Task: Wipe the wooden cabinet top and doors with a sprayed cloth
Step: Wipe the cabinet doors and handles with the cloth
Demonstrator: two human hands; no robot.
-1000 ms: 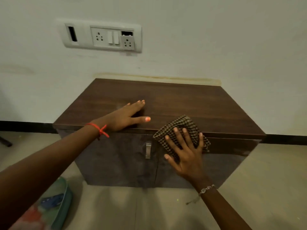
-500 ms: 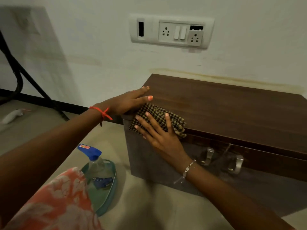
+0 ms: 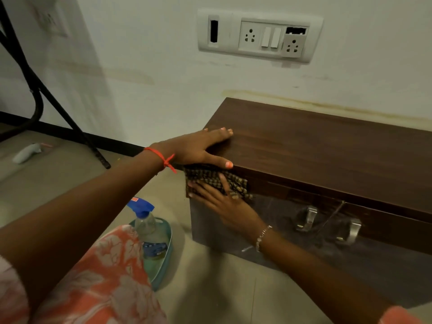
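Note:
A low dark wooden cabinet stands against the wall, with two metal door handles on its front. My left hand rests flat on the top's left corner, fingers straight. My right hand presses a brown checked cloth flat against the upper left of the front, just under the top's edge. A spray bottle with a blue nozzle stands on the floor to the left of the cabinet.
The bottle sits in a teal tray on the tiled floor. A black metal frame leg slants down at the left. A white switch and socket panel is on the wall above. A small white object lies on the floor.
My right hand slid the cloth left along the cabinet's front edge to its left corner and slightly down onto the door. The view swung left; my left hand shifted to the corner.

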